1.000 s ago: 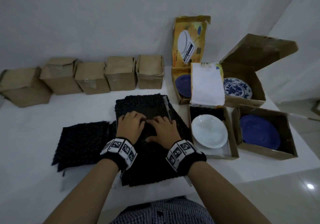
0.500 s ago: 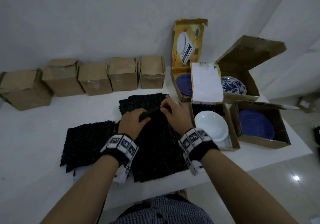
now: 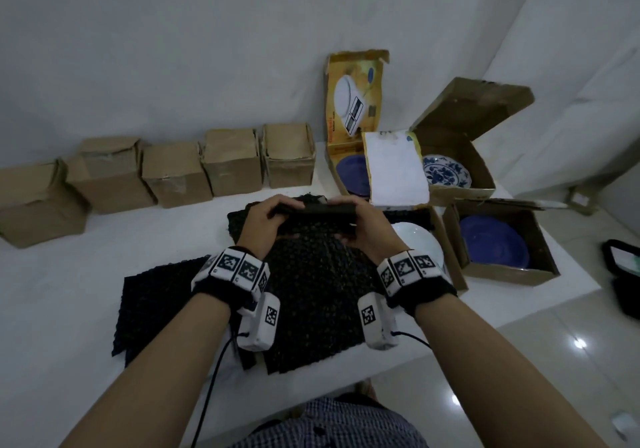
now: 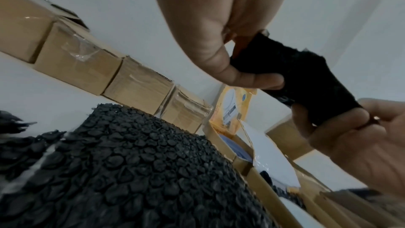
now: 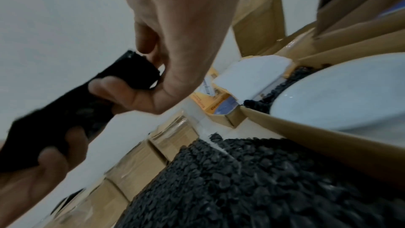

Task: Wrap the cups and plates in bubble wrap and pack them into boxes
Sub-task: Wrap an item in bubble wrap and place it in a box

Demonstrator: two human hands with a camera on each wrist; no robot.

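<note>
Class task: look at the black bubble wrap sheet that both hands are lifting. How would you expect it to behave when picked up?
The bubble wrap sheet is probably floppy: it drapes from the pinched edge to the table. It is likely light, since the left hand and right hand hold it by fingertip pinches. Its bubbled surface probably aids grip.

you're facing a plain white wall (image 3: 173,49) that runs behind a white table (image 3: 52,292). to your right a second white wall (image 3: 588,49) angles off. below the table's right edge the floor (image 3: 519,378) is glossy pale tile, catching bright spots of overhead light. the room is dim and evenly lit.
</note>
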